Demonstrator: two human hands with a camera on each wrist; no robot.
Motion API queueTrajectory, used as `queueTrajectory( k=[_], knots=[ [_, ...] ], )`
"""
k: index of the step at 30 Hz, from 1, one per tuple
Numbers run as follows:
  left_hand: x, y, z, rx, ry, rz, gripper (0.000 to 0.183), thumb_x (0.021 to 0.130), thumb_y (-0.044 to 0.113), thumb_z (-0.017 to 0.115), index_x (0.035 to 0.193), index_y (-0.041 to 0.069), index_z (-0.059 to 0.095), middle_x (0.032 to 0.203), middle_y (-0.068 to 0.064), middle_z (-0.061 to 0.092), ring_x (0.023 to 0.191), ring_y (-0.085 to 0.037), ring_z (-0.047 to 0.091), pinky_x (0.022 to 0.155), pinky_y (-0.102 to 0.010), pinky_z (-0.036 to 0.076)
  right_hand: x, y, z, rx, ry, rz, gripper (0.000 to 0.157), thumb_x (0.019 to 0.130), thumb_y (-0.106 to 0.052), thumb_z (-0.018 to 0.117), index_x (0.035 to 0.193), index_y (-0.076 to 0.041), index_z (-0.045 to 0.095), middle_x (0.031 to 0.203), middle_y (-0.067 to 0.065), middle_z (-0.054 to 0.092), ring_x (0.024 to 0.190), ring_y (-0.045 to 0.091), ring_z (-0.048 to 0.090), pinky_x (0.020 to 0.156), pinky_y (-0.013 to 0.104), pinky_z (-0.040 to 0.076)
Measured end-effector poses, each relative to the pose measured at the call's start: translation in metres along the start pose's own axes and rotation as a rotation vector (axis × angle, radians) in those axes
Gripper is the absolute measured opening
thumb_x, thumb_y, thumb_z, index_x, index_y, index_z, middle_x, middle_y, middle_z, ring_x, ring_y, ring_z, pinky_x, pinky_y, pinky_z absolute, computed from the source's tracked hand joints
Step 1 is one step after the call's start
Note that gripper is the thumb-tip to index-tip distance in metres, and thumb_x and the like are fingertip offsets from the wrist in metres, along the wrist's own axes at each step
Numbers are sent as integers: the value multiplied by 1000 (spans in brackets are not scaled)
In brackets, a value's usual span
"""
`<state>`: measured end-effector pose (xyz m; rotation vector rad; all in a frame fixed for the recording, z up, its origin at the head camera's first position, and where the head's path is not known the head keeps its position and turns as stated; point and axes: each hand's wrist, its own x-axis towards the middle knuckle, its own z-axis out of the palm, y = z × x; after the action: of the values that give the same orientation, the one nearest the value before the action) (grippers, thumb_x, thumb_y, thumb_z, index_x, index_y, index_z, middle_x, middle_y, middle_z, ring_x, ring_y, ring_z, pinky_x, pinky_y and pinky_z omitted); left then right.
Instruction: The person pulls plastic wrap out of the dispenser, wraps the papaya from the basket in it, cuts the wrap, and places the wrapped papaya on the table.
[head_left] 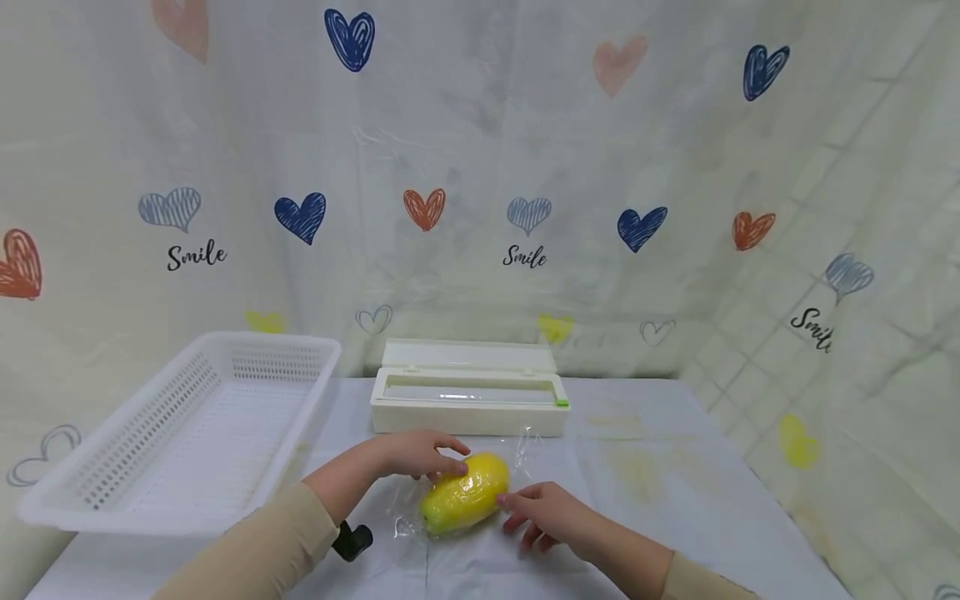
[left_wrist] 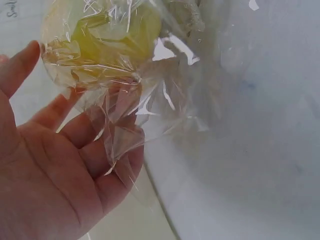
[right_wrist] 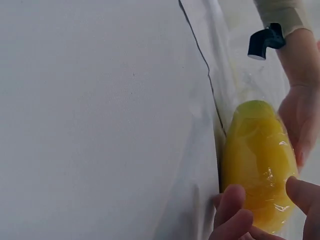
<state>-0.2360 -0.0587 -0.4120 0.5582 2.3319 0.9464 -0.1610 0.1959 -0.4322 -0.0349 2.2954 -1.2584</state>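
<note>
A yellow papaya (head_left: pixel 467 493) with a greenish end lies tilted on the white-covered table, wrapped in clear plastic film (left_wrist: pixel 165 90). My left hand (head_left: pixel 422 454) reaches over its far left side, with fingertips touching it. In the left wrist view the left fingers are spread and loosely bent, and loose film lies across them. At the papaya's right end, my right hand (head_left: pixel 551 517) touches it with the thumb side, while the other fingers hang loosely nearer the table. The right wrist view shows the right thumb and fingertips on either side of the papaya's near end.
Behind the papaya stands a white cling film dispenser (head_left: pixel 468 417) with its lid raised. A large white plastic basket (head_left: pixel 300 433) occupies the left side of the table. Part of a black object (head_left: pixel 352 542) shows beside the left sleeve. A curtain printed with hearts hangs behind the table.
</note>
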Motion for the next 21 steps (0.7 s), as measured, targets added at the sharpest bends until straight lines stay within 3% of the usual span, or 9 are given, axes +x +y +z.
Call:
queueTrajectory(
  k=[3, 9, 16, 21],
  knots=[
    [-1, 0, 3, -25, -19, -1, 44, 89, 44, 71, 127, 25, 64, 107, 3, 64, 87, -20, 61, 78, -44, 51, 3, 3, 5, 59, 6, 12, 45, 94, -45, 64, 110, -4, 71, 88, 3, 73, 59, 14, 63, 55, 24, 48],
    [-10, -9, 18, -155, 36, -16, 46, 90, 44, 69, 128, 19, 58, 97, -2, 65, 81, -20, 61, 72, -38, 51, 9, 1, 8, 107, 65, 7, 48, 93, -46, 65, 113, -2, 67, 91, 4, 71, 66, 17, 64, 60, 28, 52],
    [-29, -12, 43, -391, 124, -101, 63, 90, 47, 69, 138, 15, 44, 108, -7, 64, 85, -20, 64, 75, -37, 54, 4, -10, 4, 155, 80, -53, 59, 93, -50, 63, 125, -1, 55, 99, 7, 72, 78, 26, 71, 65, 35, 57],
    [-39, -7, 55, -530, 136, -138, 72, 91, 43, 70, 143, 8, 34, 111, -9, 63, 91, -21, 66, 79, -38, 56, 4, -18, 1, 118, 80, -61, 60, 92, -52, 63, 125, -3, 56, 96, 7, 72, 77, 26, 71, 66, 36, 57]
  ],
)
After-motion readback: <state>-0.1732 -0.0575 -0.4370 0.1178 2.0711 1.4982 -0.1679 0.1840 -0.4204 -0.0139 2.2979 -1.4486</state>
